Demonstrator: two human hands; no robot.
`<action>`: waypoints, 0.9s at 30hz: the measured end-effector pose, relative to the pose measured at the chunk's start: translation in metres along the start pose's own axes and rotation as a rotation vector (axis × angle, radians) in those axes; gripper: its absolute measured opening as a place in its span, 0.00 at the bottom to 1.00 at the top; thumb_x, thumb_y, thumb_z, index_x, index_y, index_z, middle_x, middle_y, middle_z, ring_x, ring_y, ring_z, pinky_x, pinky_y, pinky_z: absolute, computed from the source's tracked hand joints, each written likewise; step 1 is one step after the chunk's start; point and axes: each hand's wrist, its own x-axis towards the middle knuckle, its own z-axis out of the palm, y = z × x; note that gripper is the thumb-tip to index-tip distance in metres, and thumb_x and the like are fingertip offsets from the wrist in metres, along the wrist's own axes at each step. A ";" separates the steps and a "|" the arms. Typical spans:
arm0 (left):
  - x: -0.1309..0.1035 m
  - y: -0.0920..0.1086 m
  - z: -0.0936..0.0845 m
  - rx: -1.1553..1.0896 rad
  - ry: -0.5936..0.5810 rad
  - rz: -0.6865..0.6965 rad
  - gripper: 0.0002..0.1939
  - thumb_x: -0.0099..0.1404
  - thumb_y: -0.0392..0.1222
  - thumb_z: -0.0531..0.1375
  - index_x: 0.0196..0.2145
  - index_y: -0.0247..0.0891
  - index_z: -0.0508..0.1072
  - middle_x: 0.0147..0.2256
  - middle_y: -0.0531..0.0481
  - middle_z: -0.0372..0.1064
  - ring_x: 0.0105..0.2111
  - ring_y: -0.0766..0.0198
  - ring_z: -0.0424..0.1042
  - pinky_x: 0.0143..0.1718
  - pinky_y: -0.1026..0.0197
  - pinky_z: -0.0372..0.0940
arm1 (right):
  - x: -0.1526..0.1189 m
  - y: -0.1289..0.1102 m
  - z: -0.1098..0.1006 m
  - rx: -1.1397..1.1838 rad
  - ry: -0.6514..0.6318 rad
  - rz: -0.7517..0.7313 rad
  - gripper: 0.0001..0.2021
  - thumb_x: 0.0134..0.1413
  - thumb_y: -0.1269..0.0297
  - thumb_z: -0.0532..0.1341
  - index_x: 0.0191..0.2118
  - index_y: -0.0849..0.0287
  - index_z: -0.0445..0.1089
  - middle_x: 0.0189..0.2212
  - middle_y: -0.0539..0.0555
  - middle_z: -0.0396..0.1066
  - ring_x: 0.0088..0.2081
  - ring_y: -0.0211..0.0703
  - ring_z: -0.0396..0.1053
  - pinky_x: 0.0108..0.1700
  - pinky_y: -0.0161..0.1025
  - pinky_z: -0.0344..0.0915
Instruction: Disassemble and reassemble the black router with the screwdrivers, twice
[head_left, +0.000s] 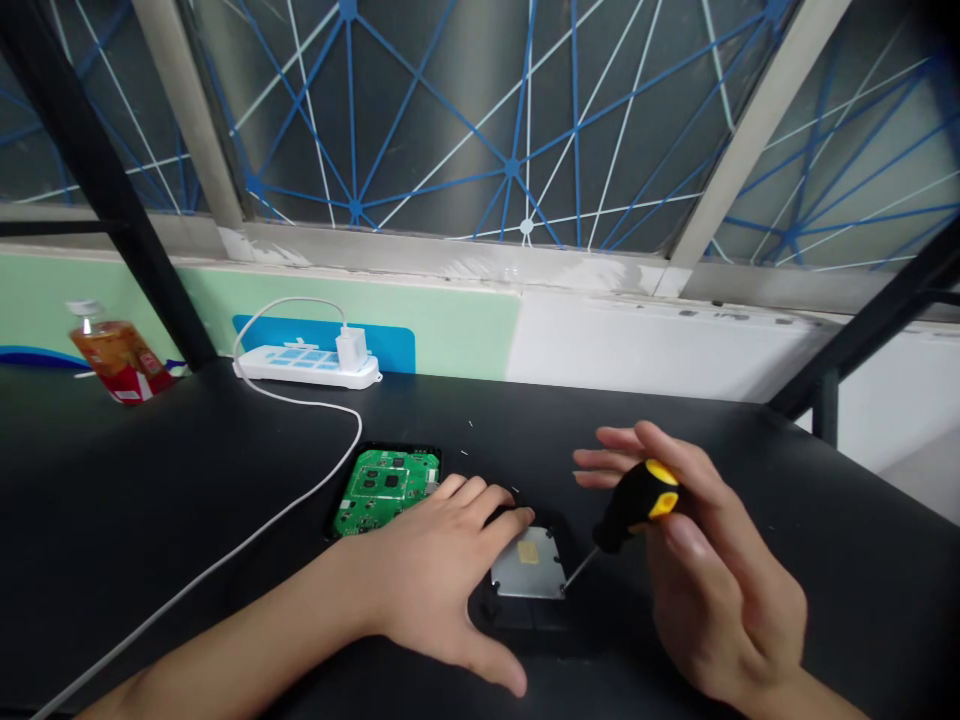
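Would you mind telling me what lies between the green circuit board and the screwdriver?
In the head view, the left hand lies between the green circuit board and the screwdriver, beside the grey metal plate.

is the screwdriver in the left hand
No, the right hand grips the black and yellow screwdriver, while the left hand rests flat on the black case beside the metal plate.

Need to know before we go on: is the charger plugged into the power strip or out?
Plugged in. The white charger stands seated on the power strip, its cable trailing across the table.
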 end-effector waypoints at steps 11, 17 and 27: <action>0.000 0.001 0.000 0.014 -0.011 -0.007 0.52 0.54 0.73 0.61 0.65 0.36 0.56 0.57 0.35 0.61 0.54 0.40 0.62 0.57 0.39 0.56 | 0.003 0.002 -0.002 -0.024 0.004 -0.128 0.17 0.66 0.66 0.54 0.58 0.53 0.67 0.44 0.58 0.65 0.42 0.48 0.69 0.38 0.49 0.70; 0.000 0.002 -0.001 0.014 -0.009 -0.004 0.52 0.54 0.73 0.62 0.65 0.35 0.57 0.57 0.35 0.61 0.54 0.40 0.61 0.57 0.39 0.56 | 0.004 0.001 -0.002 -0.084 -0.082 -0.054 0.28 0.60 0.77 0.58 0.64 0.52 0.59 0.45 0.56 0.69 0.42 0.47 0.72 0.41 0.48 0.70; 0.000 0.001 -0.001 0.003 -0.009 -0.001 0.52 0.53 0.73 0.62 0.65 0.37 0.56 0.57 0.36 0.61 0.54 0.40 0.62 0.57 0.39 0.56 | -0.001 0.000 -0.003 -0.001 -0.023 0.009 0.21 0.68 0.70 0.48 0.63 0.53 0.62 0.53 0.60 0.65 0.47 0.50 0.72 0.44 0.51 0.72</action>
